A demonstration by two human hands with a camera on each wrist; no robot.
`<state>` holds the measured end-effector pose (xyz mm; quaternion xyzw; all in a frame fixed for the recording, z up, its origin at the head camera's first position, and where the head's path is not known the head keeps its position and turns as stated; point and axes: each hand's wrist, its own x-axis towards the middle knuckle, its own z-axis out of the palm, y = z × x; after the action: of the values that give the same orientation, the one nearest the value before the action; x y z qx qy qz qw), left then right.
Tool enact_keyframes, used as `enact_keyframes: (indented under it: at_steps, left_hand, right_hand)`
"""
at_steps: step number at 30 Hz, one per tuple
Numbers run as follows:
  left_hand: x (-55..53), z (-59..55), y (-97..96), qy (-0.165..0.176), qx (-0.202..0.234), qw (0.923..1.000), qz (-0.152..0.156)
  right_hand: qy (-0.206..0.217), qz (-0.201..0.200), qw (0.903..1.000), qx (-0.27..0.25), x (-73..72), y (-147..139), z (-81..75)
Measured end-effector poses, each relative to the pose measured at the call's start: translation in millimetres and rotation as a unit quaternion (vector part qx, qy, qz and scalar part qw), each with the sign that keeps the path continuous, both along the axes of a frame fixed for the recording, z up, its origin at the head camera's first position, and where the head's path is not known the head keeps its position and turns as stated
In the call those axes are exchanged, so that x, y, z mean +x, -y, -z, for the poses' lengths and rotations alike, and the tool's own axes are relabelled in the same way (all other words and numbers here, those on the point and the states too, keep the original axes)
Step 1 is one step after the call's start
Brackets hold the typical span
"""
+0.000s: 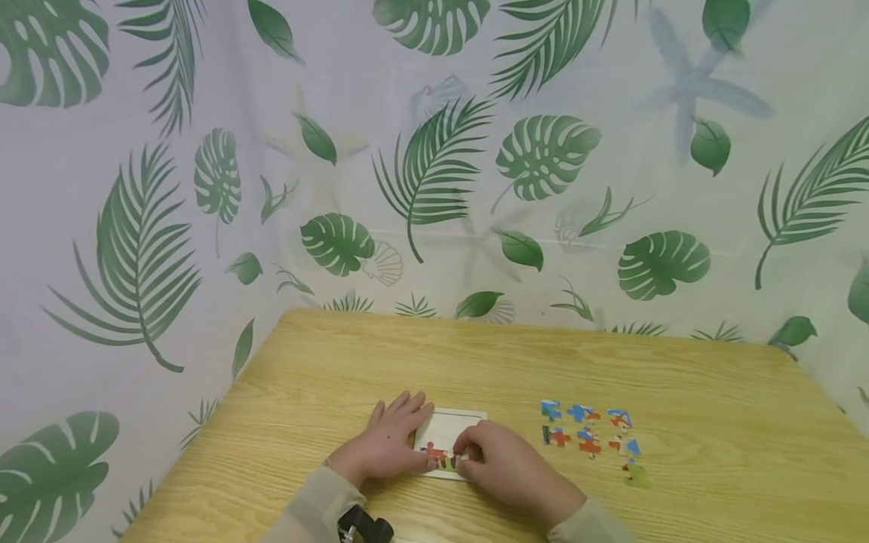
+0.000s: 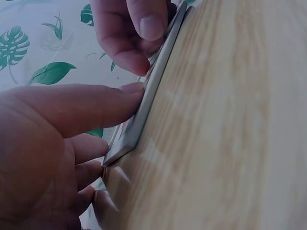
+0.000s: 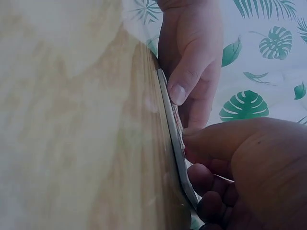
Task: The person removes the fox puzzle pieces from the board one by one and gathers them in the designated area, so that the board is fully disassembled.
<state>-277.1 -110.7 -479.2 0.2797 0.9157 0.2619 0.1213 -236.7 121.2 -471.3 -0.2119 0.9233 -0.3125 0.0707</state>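
A white puzzle tray (image 1: pixel 451 426) lies flat on the table with a few colourful joined puzzle pieces (image 1: pixel 434 451) along its near edge. My left hand (image 1: pixel 387 445) rests at the tray's left side with fingers spread, its thumb (image 2: pixel 110 103) on the pieces at the lower left corner. From the right, my right hand (image 1: pixel 505 467) reaches over the tray and pinches a puzzle piece (image 1: pixel 457 458) low at the tray's near right. Most of that piece is hidden by the fingers; a bit of red shows by the thumb in the right wrist view.
Several loose puzzle pieces (image 1: pixel 589 445) lie in rough rows on the wooden table (image 1: pixel 720 437), right of the tray. A black clamp-like device (image 1: pixel 366 524) sits by the left sleeve. A leaf-patterned curtain (image 1: pixel 441 279) hangs behind the table.
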Motion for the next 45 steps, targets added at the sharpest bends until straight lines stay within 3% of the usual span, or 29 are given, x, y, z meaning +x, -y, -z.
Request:
enact_keyframes:
  at_steps: [13, 31, 45]
  left_hand:
    - [2.1, -2.5, -0.4, 0.009, 0.002, 1.0, -0.003]
    - [4.2, -5.3, -1.7, 0.004, -0.001, 1.0, -0.002]
    - [2.6, -4.4, -1.9, -0.001, -0.006, 1.0, -0.001]
  right_hand:
    - [-0.036, 0.014, 0.9987, 0.033, 3.0, 7.5, 2.6]
    - [-0.015, 0.031, 0.9994, 0.008, 7.1, 11.7, 1.6]
    - [-0.008, 0.035, 0.9975, -0.06, 6.5, 8.0, 3.1]
